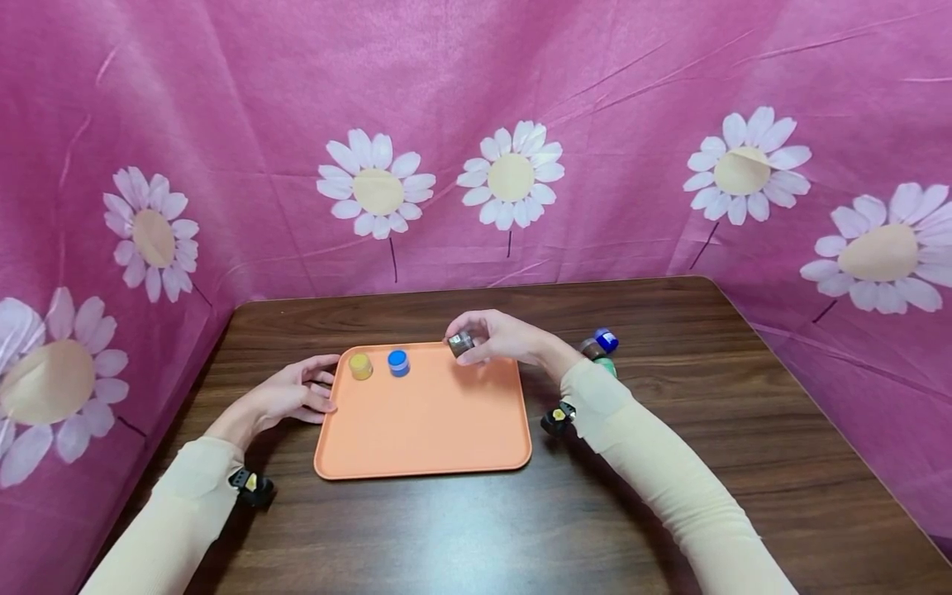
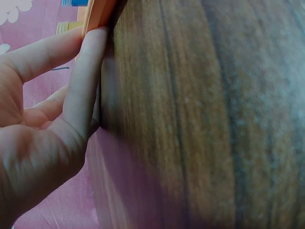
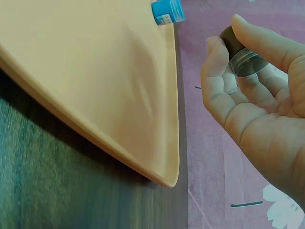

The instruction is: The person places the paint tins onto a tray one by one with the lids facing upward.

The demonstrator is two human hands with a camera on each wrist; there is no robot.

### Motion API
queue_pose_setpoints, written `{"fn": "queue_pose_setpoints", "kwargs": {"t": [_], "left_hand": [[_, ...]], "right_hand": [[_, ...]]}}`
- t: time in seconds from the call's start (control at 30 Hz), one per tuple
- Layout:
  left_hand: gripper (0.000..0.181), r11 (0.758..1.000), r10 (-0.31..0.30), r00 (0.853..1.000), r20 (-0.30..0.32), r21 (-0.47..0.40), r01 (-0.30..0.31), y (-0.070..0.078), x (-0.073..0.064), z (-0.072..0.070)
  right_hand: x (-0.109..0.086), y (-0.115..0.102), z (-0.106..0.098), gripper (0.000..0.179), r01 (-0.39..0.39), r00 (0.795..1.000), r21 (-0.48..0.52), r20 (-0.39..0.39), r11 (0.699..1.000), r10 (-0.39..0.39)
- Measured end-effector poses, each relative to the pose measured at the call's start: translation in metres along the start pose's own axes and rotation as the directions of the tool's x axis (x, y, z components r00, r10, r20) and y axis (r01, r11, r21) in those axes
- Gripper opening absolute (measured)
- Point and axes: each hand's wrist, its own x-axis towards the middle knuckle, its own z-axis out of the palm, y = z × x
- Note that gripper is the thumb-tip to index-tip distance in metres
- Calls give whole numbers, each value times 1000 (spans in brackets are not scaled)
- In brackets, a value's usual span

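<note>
An orange tray (image 1: 424, 430) lies on the table. Straight fingers of my left hand (image 1: 290, 394) touch its left rim from outside, and the left wrist view shows two fingertips right at that rim. Between thumb and fingers, my right hand (image 1: 502, 337) pinches a small jar (image 1: 460, 342) with dark brown contents and a clear part, tilted above the tray's far right part. Inside the tray, near its far left corner, a yellow jar (image 1: 360, 367) stands beside a blue jar (image 1: 398, 364). The right wrist view also shows the brown jar (image 3: 233, 42) in my grip.
Right of the tray, a dark blue jar (image 1: 606, 340), a brown jar (image 1: 592, 349) and a partly hidden green jar (image 1: 606, 366) sit close together near my right forearm. Pink cloth (image 1: 446, 58) with white flowers hangs behind the wooden table (image 1: 446, 537) and along its sides.
</note>
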Motion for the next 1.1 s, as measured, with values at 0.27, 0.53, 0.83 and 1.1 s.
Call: {"fn": "queue_pose_setpoints", "kwargs": {"t": [0.27, 0.53, 0.83, 1.1], "left_hand": [[93, 1000, 0, 1000, 2, 2, 0, 0, -1, 0], [93, 1000, 1, 1000, 12, -7, -1, 1, -1, 1], [93, 1000, 7, 1000, 12, -14, -6, 2, -1, 1], [94, 1000, -4, 1000, -2, -6, 4, 1, -1, -1]], "right_hand": [[7, 4, 6, 44, -46, 999, -15, -6, 999, 46], [17, 9, 10, 49, -69, 997, -15, -14, 997, 69], [24, 8, 17, 53, -66, 997, -5, -34, 998, 66], [27, 9, 20, 52, -84, 996, -88, -49, 993, 79]]}}
